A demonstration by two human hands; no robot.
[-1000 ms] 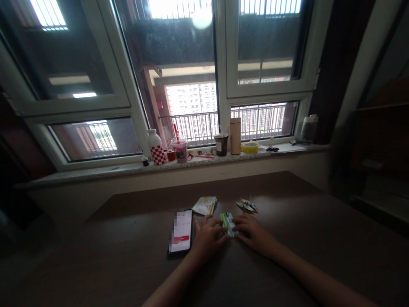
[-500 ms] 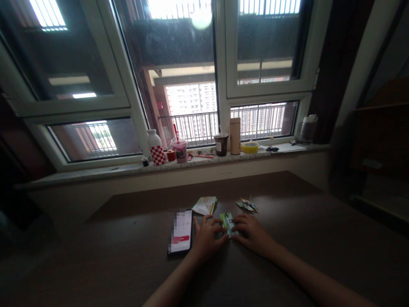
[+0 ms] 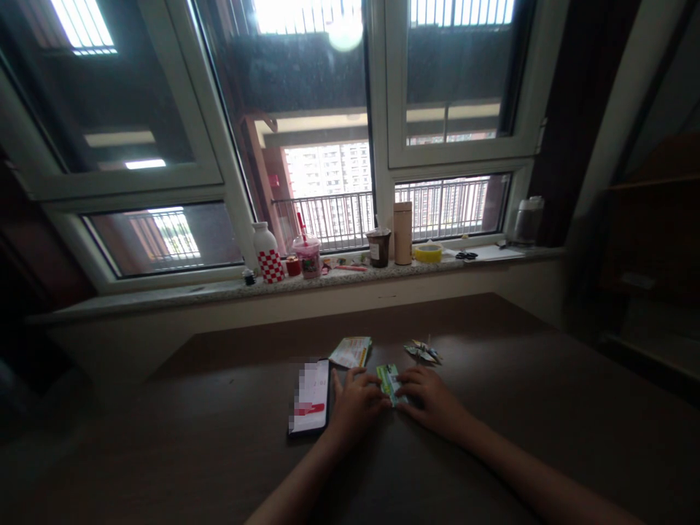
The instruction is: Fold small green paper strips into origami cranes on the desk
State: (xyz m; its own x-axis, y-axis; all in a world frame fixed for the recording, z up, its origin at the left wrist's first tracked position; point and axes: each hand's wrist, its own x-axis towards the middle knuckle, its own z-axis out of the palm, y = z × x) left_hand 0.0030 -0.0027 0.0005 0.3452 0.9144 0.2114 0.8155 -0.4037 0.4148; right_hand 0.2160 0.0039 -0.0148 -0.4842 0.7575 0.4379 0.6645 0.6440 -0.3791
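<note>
A small piece of green printed paper lies on the brown table between my two hands. My left hand has its curled fingertips on the paper's left edge, with the thumb at the near corner. At the right edge, my right hand pinches the paper with bent fingers, the thumb close to the left one. Both hands rest low on the tabletop. Just beyond them are a larger printed sheet or booklet and a crumpled, folded paper piece.
A phone with a lit screen lies left of my left hand. Along the windowsill stand a checkered bottle, a pink drink cup, a dark drink cup, a tan flask, yellow tape and black scissors.
My fingers shift only very slightly at the paper's near edge. Everything else stays in place.
</note>
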